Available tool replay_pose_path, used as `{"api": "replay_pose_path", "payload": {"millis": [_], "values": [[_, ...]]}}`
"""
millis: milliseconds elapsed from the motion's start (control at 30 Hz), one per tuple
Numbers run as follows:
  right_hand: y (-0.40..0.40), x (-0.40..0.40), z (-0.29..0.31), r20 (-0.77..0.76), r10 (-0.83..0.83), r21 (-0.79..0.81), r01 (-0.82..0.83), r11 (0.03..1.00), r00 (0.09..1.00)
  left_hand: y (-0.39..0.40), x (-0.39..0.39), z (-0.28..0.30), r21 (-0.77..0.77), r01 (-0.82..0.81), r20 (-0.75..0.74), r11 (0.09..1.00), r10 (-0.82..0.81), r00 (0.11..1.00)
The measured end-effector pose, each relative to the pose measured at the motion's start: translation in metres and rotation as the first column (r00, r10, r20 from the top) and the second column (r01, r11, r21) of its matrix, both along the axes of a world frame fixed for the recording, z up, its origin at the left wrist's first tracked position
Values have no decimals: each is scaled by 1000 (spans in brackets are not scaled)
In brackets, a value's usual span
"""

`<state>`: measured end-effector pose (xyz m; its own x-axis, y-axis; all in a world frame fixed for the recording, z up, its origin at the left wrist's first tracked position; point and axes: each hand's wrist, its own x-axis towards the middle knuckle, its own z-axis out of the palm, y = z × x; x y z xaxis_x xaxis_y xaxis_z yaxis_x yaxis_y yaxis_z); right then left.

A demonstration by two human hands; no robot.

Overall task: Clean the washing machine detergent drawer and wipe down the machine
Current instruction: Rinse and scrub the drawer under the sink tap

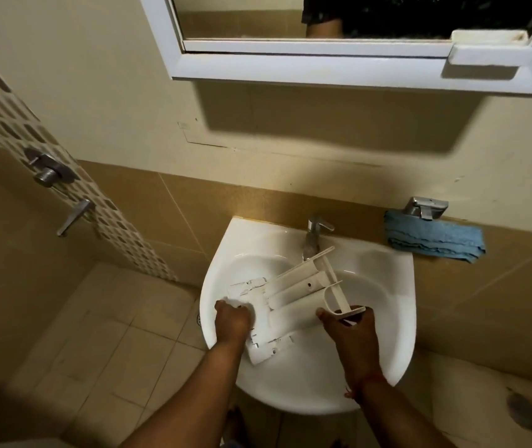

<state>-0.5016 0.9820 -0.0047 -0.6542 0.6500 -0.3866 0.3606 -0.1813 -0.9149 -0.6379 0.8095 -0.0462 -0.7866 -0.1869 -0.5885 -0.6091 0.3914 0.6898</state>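
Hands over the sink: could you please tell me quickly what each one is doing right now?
Left hand: closed on a white cloth, pressed against the detergent drawer.
Right hand: gripping the drawer's front end.

Two bare arms reach from the near side toward the far side. The left hand [230, 321] is curled into a fist, knuckles up, and grips something white. The right hand [350, 328] is further right, with thumb and fingers curled around a white part. A red thread wraps the right wrist.
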Motion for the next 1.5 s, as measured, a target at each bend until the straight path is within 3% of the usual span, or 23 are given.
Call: {"api": "replay_pose_path", "payload": {"millis": [167,333,533,633,733,800,833,900,967,1033,1067,1133,1200,1233,1267,1300,1333,1400,1467,1500], "values": [[-10,1,-7,52,-42,-99,47,994,998,-2,-9,-4,-279,102,-125,955,-142,982],[-4,0,-15,90,-173,-415,195,889,981,4,-23,13,-333,191,-300,924,-296,907],[20,-14,-18,332,132,-417,20,909,934,13,-42,7,-370,350,-301,861,-467,831],[34,-23,-18,416,160,-297,-33,954,895,24,-47,5,-286,380,-332,880,-463,822],[35,-39,-29,510,119,90,-190,978,852,31,-50,4,-112,358,-321,927,-375,870],[28,-54,-35,437,76,223,-189,956,896,29,-53,3,36,331,-230,943,-315,921],[22,-63,-33,336,72,178,-139,974,939,28,-55,1,90,321,-161,943,-304,939],[9,-87,-26,122,-5,-127,21,992,993,26,-58,2,178,310,-21,934,-312,950],[4,-111,-25,0,-186,-512,160,844,983,26,-62,2,206,337,29,919,-350,936],[6,-132,-30,14,-364,-769,242,591,931,27,-63,2,209,338,42,918,-354,934],[8,-140,-35,39,-397,-816,259,517,917,28,-63,1,215,328,40,920,-344,938],[6,-154,-45,6,-340,-816,201,542,940,28,-65,-3,235,307,33,922,-323,946],[-12,-162,-46,-79,-102,-659,25,752,992,28,-65,-4,237,312,12,920,-323,946],[-23,-163,-42,-101,76,-450,-114,886,992,28,-65,-6,244,315,2,917,-326,946],[-35,-159,-40,-80,279,-156,-288,945,957,27,-65,-8,253,314,-4,915,-323,946],[-46,-152,-42,1,468,152,-463,873,884,27,-65,-9,271,292,-6,917,-302,953],[-55,-142,-46,109,597,371,-590,717,795,28,-64,-8,284,268,-1,920,-280,960],[-64,-112,-64,279,640,684,-616,391,716,29,-62,-9,279,250,8,927,-262,965],[-59,-89,-79,439,538,778,-604,173,719,29,-61,-11,274,256,-13,927,-263,965],[-50,-82,-83,513,481,753,-642,146,711,29,-61,-10,267,259,-29,928,-261,965]]}}
